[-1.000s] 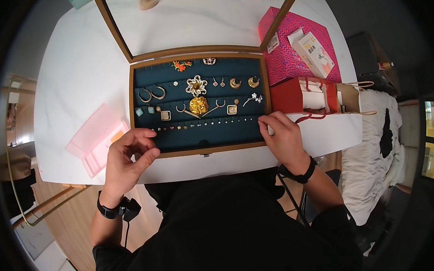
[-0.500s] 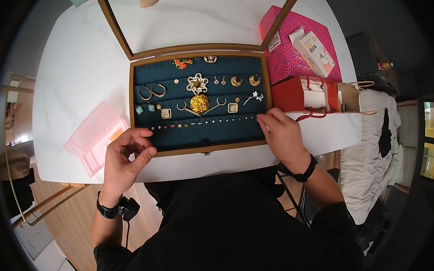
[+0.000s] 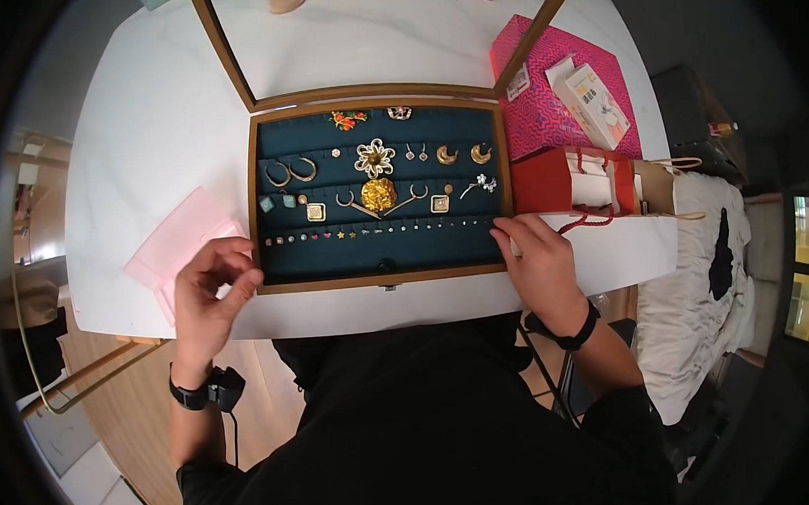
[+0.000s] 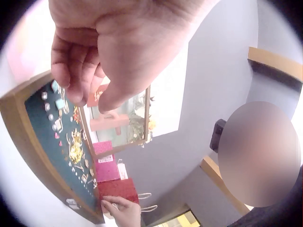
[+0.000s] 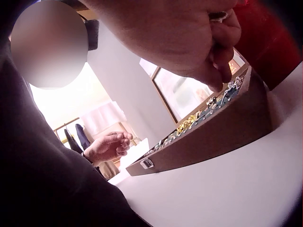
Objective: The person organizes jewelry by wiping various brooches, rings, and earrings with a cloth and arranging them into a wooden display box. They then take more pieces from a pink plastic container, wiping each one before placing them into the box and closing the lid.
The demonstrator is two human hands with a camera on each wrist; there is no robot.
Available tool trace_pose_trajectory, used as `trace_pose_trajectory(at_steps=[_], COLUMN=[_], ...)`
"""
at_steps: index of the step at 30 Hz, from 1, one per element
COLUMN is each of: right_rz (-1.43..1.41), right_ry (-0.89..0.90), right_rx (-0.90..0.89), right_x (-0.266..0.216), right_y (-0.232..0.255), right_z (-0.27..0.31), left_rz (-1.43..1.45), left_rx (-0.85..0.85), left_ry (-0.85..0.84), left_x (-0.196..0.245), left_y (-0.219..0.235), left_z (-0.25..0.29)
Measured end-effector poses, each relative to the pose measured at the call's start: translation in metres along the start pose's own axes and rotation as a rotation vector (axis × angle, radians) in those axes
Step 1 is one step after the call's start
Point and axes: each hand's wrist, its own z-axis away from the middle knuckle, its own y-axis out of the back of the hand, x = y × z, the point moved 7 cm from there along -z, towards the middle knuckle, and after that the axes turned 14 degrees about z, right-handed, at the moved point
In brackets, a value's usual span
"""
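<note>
A wooden jewelry box (image 3: 388, 280) with a teal lining lies before me, its glass lid (image 3: 370, 93) raised. Rows of earrings, brooches and small studs (image 3: 376, 230) sit in it, among them a gold brooch (image 3: 378, 195) and a silver flower brooch (image 3: 375, 158). My left hand (image 3: 212, 292) hovers by the box's left edge, fingers loosely bent, nothing seen in them. At the right edge, near the end of the stud row, are the index fingertip and thumb of my right hand (image 3: 542, 264). A small whitish item (image 5: 218, 18) shows in its curled fingers; its kind is unclear.
Left of the jewelry box lies a pink box (image 3: 174, 240), partly behind my left hand. A red paper bag (image 3: 539, 182) stands close on the right, with a magenta patterned box (image 3: 543, 111) and a small white carton (image 3: 590, 107) behind it. The table's front edge (image 3: 336, 333) is near my body.
My left hand has moved left, from over the box's left front corner to just outside its edge, uncovering the first studs. My right hand stays by the right edge.
</note>
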Motion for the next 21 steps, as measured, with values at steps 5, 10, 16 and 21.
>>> trace_pose_trajectory(at_steps=[5,10,16,21], right_rz=[-0.143,-0.232,-0.271,-0.269], right_ry=[-0.042,0.038,0.118,0.154], right_rx=[-0.034,-0.049,-0.057,-0.052], right_x=[-0.013,-0.033,-0.054,-0.064], right_y=[0.013,0.016,0.016,0.017], right_z=[0.002,0.004,-0.003,-0.005], left_rz=[-0.374,-0.861,-1.222,-1.456], left_rx=[0.182,0.133,-0.059,-0.153], left_ry=[-0.22,-0.371,-0.455,-0.582], left_x=[0.024,0.044,0.017,0.011], left_y=[0.06,0.072,0.068,0.062], left_z=[0.006,0.01,0.009,0.01])
